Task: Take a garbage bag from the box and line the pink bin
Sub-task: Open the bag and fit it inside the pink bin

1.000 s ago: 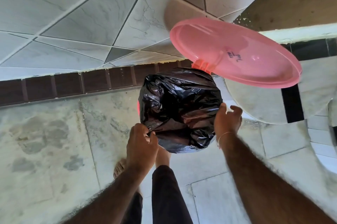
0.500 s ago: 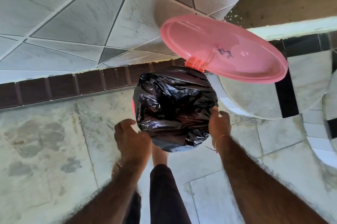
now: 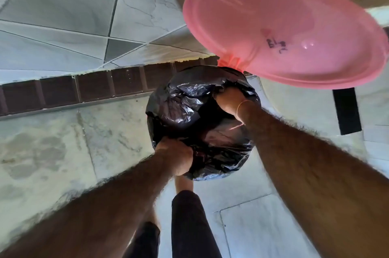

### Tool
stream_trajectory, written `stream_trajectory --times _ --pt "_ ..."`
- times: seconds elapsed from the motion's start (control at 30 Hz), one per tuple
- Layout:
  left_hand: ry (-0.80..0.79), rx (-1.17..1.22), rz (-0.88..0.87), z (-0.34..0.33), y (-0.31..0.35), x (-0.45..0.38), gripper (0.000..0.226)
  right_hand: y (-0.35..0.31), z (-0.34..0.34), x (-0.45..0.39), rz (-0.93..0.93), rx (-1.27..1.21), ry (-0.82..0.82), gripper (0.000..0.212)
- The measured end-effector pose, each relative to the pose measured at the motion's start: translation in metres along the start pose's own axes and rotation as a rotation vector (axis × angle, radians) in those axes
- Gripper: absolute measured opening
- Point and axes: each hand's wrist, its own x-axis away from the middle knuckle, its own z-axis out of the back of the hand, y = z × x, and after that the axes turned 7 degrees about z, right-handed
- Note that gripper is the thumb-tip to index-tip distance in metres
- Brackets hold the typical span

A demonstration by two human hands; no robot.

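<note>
Though crumpled, bag [image 3: 185, 108] (black) between hands.

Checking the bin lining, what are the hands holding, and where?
Both grip the crinkled black plastic garbage bag: left hand at its near edge, right hand at the far right edge.

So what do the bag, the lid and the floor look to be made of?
Bag: thin black plastic film, glossy; it crinkles and catches sharp highlights. Lid: rigid pink plastic, smooth and slightly translucent, with moulded ridges and a hinge tab. Floor: probably stone or ceramic tile, matte and stained, with grout lines visible.
</note>
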Motion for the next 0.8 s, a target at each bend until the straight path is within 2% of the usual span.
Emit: stream_trajectory --times 0.1,0.17,0.2,0.3,0.33,0.4,0.43,0.5,0.57,0.63,0.7,0.8 --pt "-0.009 0.021 -0.018 -0.001 -0.006 0.0 0.026 0.003 0.013 -0.007 0.071 0.086 -0.033 0.039" --pt "0.027 0.14 0.005 0.008 -0.004 0.001 0.024 0.006 0.013 -0.006 0.07 0.139 -0.034 0.04" --pt "0.097 0.215 0.023 0.014 -0.003 0.001 0.022 0.008 0.01 -0.009 0.073 0.117 -0.02 0.04" --pt "0.467 0.377 0.081 0.035 -0.004 0.0 0.017 0.006 0.003 -0.005 0.003 -0.025 0.084 0.032" --pt "0.533 0.448 0.091 0.039 -0.005 -0.005 0.019 0.005 -0.002 -0.001 0.055 0.04 0.156 0.028" --pt "0.512 0.533 0.078 0.045 -0.009 -0.015 0.029 0.001 -0.018 0.021 0.182 0.207 0.213 0.021" --pt "0.496 0.486 0.057 0.044 -0.013 -0.02 0.035 0.0 -0.03 0.032 0.247 0.334 0.194 0.022" --pt "0.567 0.222 0.03 0.038 -0.025 -0.027 0.044 0.011 -0.052 0.045 0.319 0.612 0.07 0.042" --pt "0.598 -0.012 0.033 0.036 -0.039 -0.029 0.052 0.032 -0.056 0.048 0.301 0.783 -0.009 0.054" --pt "0.554 -0.2 0.0 0.031 -0.049 -0.028 0.055 0.048 -0.049 0.041 0.252 0.9 -0.021 0.065" --pt "0.507 -0.322 -0.039 0.029 -0.055 -0.027 0.055 0.047 -0.039 0.037 0.237 0.948 -0.029 0.064" --pt "0.563 -0.332 -0.085 0.029 -0.056 -0.023 0.045 0.043 -0.04 0.036 0.22 0.917 -0.086 0.055"
